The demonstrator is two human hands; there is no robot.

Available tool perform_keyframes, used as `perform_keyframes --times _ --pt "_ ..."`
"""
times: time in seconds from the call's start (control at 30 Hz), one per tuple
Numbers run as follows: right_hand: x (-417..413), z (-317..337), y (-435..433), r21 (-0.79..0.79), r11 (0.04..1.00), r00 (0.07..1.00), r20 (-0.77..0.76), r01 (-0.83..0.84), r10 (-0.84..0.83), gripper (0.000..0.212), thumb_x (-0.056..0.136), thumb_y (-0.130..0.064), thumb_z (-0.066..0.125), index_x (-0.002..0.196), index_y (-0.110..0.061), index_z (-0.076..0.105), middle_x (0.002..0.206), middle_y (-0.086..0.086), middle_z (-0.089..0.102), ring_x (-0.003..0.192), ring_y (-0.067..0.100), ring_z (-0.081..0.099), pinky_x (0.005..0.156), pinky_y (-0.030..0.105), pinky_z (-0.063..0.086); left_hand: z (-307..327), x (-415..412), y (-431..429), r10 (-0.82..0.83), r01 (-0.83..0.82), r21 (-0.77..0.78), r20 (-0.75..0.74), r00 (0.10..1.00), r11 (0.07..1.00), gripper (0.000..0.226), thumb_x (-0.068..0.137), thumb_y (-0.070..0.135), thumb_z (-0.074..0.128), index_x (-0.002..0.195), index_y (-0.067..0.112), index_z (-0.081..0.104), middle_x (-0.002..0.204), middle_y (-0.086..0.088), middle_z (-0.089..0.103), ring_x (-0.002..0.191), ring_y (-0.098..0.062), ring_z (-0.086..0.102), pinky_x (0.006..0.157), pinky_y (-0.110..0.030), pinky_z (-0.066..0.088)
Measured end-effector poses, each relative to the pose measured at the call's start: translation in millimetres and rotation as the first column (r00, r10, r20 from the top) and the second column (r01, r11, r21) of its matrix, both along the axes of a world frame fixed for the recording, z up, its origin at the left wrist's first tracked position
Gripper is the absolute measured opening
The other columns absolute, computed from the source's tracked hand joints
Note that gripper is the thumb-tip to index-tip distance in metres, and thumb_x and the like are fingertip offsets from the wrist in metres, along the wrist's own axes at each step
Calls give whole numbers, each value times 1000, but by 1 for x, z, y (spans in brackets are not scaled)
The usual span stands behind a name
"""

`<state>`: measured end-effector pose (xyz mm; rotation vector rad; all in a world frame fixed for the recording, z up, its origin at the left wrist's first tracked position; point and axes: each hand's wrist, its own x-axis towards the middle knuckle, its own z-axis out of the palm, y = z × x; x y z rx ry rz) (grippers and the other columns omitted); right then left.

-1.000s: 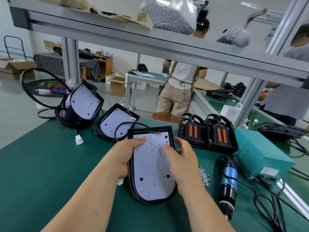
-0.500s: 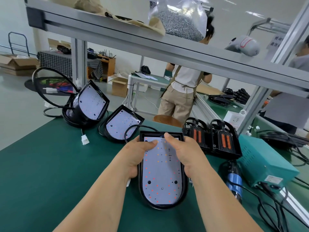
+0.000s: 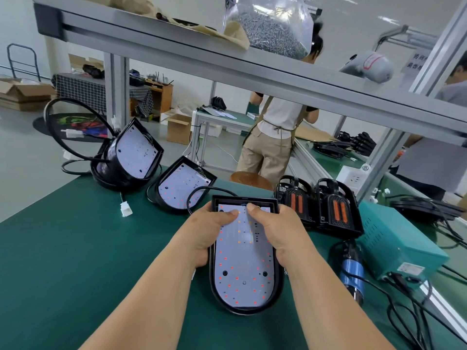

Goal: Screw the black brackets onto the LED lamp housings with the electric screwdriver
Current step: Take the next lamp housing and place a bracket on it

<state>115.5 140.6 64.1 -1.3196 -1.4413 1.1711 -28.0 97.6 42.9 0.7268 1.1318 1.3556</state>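
- LED housing (image 3: 243, 274) lies face up at the centre of the green table (image 3: 75, 261), rounded end toward the person and square end away. Its white board is dotted with red and orange points.
- The left hand (image 3: 209, 233) grips the LED housing's left wall, fingers wrapped under the edge and thumb pressed on the board near the top.
- The right hand (image 3: 275, 231) clasps the right wall the same way. The two thumb tips nearly meet just below the square end.
- A black cable (image 3: 202, 190) arcs behind the left hand toward the LED housing's far left corner.
- The screwdriver (image 3: 352, 274), blue-banded, lies on the table to the right of the right forearm, apart from both hands and just beside a teal box (image 3: 404, 248).
- A second housing (image 3: 183, 189) sits tilted just beyond the left hand. A third housing (image 3: 134, 152) leans more steeply farther left, near a white plug (image 3: 126, 212).
- Two black lamps (image 3: 337, 210) with orange strips stand side by side to the right of the LED housing's square end, in front of the teal box.
- A bag of screws (image 3: 273, 29) rests on the shelf (image 3: 177, 39) overhead.
- A worker (image 3: 275, 137) in a white top stands, back turned, at another bench beyond.
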Motion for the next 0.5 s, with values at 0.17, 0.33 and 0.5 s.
perform_keyframes --times 0.17,0.33,0.5 --pt "0 -6 5 -13 997 997 -33 74 -74 13 85 -27 78 86 -16 71 85 -2 72 77 18 66 61 25 48 -3 -2 1 -45 46 -15 61 997 999 20 93 8 62 114 7 65 97 -16 76 79 -33 74 74 -47 61" --pt "4 -13 18 -97 991 990 120 89 -77 46 89 -40 71 116 -2 65 128 14 64 94 24 60 74 29 45 -13 1 2 -74 72 -75 -29 997 995 28 93 -7 54 115 10 60 102 -23 74 93 -42 71 83 -55 57" --pt "15 -8 47 -14 970 941 246 244 -233 50 91 -45 65 75 2 61 85 23 61 65 18 56 61 29 44 -17 3 7 -37 26 -138 -77 996 990 23 94 -10 53 109 6 58 95 -20 71 77 -34 70 67 -41 57"
